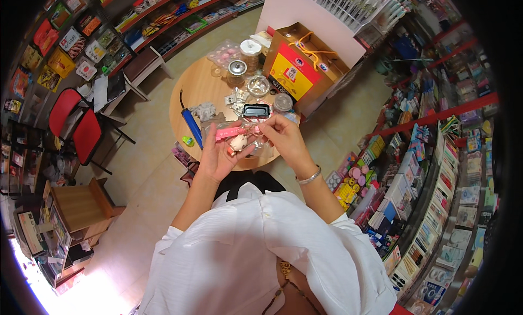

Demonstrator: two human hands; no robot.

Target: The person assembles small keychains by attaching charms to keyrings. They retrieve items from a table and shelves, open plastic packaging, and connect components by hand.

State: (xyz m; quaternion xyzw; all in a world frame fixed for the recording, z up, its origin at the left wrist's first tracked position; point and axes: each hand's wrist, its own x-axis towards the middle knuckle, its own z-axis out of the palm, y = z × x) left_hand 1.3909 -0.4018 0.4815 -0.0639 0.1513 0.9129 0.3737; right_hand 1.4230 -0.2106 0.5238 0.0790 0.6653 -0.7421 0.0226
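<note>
A round wooden table (196,89) stands in front of the person, crowded on its far half: a yellow and red paper gift bag (297,67) with orange handles stands at the far right edge, its mouth open, though what lies inside cannot be made out. Beside it are a tall lidded canister (250,53), a jar with a metal lid (236,71), a clear glass jar (258,86), another lidded glass jar (283,102) and a clear bag of pink pieces (223,53). A black rectangular case (255,111) lies just beyond the hands, and a blue tube (191,126) lies along the near left edge, next to a crumpled clear wrapper (205,110). Over the table's near edge the left hand (217,154) cups a clear packet with a pink header card (235,134) and a small pale charm in it — fingers curled under it, thumb on top. The right hand (283,135) pinches the packet's right end between thumb and fingertips. The left half of the tabletop has bare wood. A red chair (76,127) stands well off to the left, shelves of goods (430,168) press close on the right, and tiled floor lies between.
</note>
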